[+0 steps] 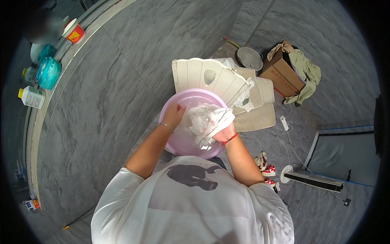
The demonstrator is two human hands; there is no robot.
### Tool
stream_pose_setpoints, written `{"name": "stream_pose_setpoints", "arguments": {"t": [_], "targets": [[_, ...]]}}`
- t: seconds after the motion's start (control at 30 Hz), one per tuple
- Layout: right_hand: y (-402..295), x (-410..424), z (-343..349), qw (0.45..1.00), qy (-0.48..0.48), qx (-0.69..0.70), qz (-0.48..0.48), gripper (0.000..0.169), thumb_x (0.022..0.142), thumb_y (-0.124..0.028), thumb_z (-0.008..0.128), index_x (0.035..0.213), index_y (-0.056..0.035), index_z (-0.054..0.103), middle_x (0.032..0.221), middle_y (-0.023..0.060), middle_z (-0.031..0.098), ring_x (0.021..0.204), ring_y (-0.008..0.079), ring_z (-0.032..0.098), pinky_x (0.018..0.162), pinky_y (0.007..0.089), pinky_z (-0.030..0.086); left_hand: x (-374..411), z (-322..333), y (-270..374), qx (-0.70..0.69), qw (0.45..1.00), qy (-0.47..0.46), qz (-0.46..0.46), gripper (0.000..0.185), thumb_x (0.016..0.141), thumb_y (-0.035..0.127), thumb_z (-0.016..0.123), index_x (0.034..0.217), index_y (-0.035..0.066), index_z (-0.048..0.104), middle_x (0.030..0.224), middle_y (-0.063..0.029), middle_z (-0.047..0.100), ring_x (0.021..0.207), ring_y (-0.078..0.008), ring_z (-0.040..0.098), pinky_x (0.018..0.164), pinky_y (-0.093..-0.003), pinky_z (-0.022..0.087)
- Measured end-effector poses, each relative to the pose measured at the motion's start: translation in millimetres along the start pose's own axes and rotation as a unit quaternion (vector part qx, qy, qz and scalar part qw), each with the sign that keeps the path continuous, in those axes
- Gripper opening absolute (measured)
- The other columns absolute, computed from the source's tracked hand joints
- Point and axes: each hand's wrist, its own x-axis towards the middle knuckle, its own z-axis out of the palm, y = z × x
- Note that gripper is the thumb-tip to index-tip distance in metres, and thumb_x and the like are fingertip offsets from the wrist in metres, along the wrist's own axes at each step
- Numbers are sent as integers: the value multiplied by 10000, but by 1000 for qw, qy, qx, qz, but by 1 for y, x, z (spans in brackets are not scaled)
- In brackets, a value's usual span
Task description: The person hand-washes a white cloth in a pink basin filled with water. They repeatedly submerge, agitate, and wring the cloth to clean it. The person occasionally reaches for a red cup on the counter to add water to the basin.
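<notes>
A pink plastic basin (210, 93) of water stands in front of me. In it lies a bunched wet white cloth (202, 117), partly in the water. At the basin's right side, my right hand (225, 133) has its palm turned up and holds part of the cloth, which drapes over the fingers and hides them. My left hand (174, 115) is over the basin's left side, apart from the cloth. Its thumb shows, but the other fingers are mostly hidden, so their pose is unclear.
Behind the basin lean a cream slatted panel (192, 73) and speckled padded boards (259, 117). A cardboard box (281, 73) of clothes, a power strip (284, 123), shoes (268, 170) and a tower fan (313, 180) are right. Bottles and a paper cup (73, 31) line the left ledge.
</notes>
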Motion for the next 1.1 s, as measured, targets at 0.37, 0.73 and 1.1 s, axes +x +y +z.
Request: {"name": "stream_pose_setpoints", "arguments": {"t": [0.37, 0.73, 1.1], "targets": [[-2, 5, -18, 993, -72, 87, 26, 664, 946, -586, 347, 1308, -65, 544, 1302, 134, 592, 1231, 355, 531, 1009, 570, 428, -46, 17, 42, -510, 777, -334, -156, 663, 1004, 578, 354, 1383, 47, 471, 1304, -81, 588, 1123, -199, 578, 1005, -379, 406], [-16, -17, -14, 999, -50, -18, 8, 819, 929, -685, 296, 1409, -39, 453, 1428, 142, 498, 1296, 360, 483, 1071, 629, 344, -15, -22, 5, -590, 791, -127, -96, 263, 981, 298, 543, 1061, 61, 625, 803, -2, 632, 634, -105, 558, 524, -264, 422], [-35, -13, -41, 996, -55, -36, -55, 806, 942, -642, 274, 1413, -11, 447, 1464, 190, 447, 1342, 387, 427, 1118, 613, 284, -21, -75, 69, -523, 831, -190, -12, 547, 907, 105, 494, 1447, 45, 425, 1315, -67, 571, 1143, -165, 580, 913, -297, 494]]}}
